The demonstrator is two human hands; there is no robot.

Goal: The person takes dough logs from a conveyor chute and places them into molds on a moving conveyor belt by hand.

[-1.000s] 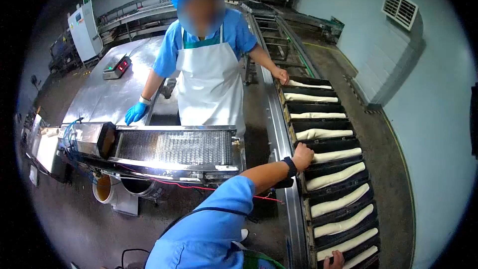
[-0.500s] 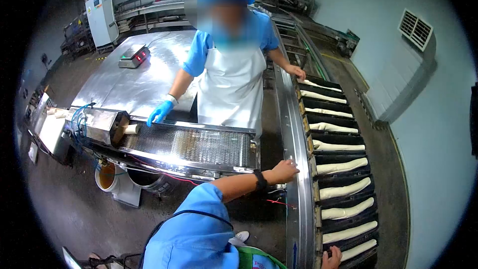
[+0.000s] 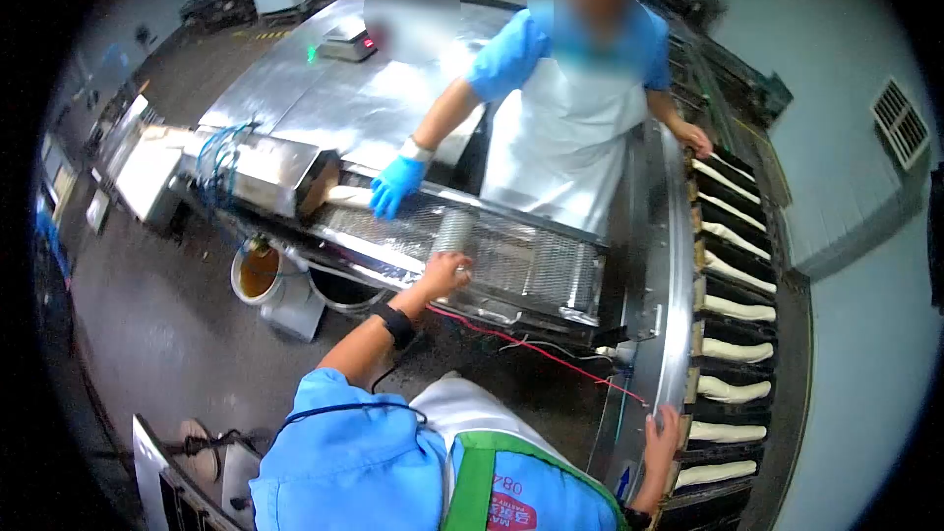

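My left hand (image 3: 447, 273) is over the near edge of the mesh conveyor belt (image 3: 531, 261), its fingers loosely bent and apart, with nothing seen in them. My right hand (image 3: 664, 433) is at the metal rail (image 3: 669, 334), fingers stretched out, close to the row of trays. Long pale dough strips (image 3: 733, 349) lie in black trays (image 3: 728, 327) along the right side. A thick dough piece (image 3: 349, 196) comes out of the metal machine (image 3: 280, 177) onto the belt's left end.
Across the belt a co-worker's blue-gloved hand (image 3: 395, 185) is at the dough's end; their bare hand (image 3: 694, 141) touches the far trays. A scale (image 3: 347, 43) stands on the steel table (image 3: 295, 93). Buckets (image 3: 258, 275) and a red cable (image 3: 521, 346) are below the belt.
My left hand has gone from the rail to the belt. My right hand has left the nearest dough strip for the rail. The dough extends further out, and the gloved hand has reached it.
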